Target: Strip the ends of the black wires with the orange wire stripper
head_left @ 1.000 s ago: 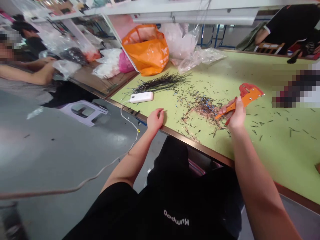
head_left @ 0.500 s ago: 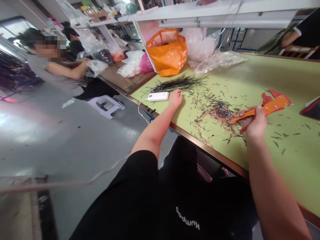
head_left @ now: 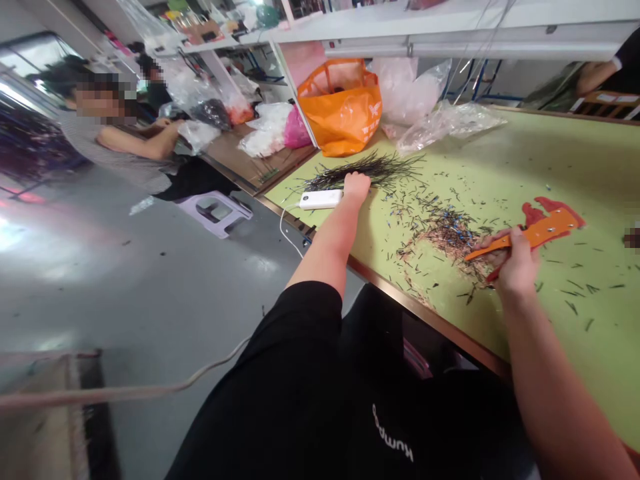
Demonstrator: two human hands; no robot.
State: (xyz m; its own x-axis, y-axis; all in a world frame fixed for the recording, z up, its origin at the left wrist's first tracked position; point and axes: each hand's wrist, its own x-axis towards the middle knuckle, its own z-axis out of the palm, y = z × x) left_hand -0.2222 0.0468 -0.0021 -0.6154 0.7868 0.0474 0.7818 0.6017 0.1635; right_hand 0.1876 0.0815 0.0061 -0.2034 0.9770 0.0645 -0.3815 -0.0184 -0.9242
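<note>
My left hand (head_left: pixel 357 187) is at the near edge of a bundle of thin black wires (head_left: pixel 325 176), its fingers curled down. Its fingertips are hidden, so I cannot make out what is between them. Just left of that hand lies a white power bank (head_left: pixel 323 199) with a white cable. My right hand (head_left: pixel 517 263) is closed round the handles of an orange and red wire stripper (head_left: pixel 547 229), whose jaws point right and away from me. Beside this hand is a heap of cut black and blue insulation bits and copper-coloured strands (head_left: pixel 453 233).
An orange bag (head_left: pixel 343 110) and clear plastic bags (head_left: pixel 453 127) stand at the back of the green table (head_left: pixel 560 160). A white shelf (head_left: pixel 450 30) runs above. To the left, a person (head_left: pixel 120 140) sits near a lilac stool (head_left: pixel 215 210). Short scraps lie scattered about.
My left hand has shifted onto the wires, its back turned more upward. The right hand still holds the wire stripper in about the same place. The view has moved slightly.
</note>
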